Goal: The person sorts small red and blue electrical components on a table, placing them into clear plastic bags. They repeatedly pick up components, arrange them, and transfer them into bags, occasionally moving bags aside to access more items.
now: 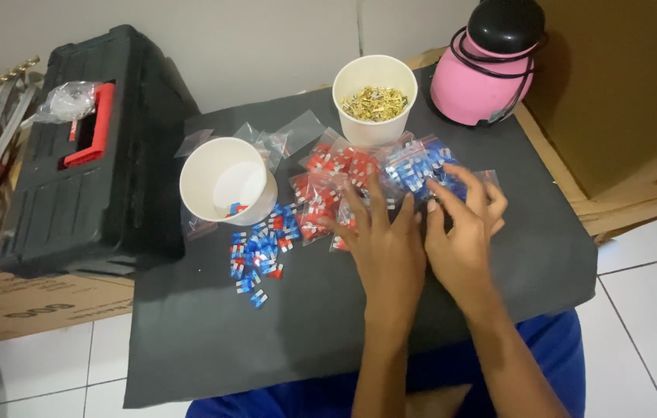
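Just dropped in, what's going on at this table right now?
A person sits at a dark mat with both hands on a heap of small clear bags of red and blue clips. The left hand lies flat on the red bags, the right hand on the blue ones. Loose blue and red clips lie beside a white cup with a few inside. A second cup holds brass pieces. A black toolbox stands to the left, a pink jug at the back.

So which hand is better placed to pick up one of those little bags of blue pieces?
Probably the right hand: its fingers already rest on the bags of blue pieces, while the left hand lies over the red ones.
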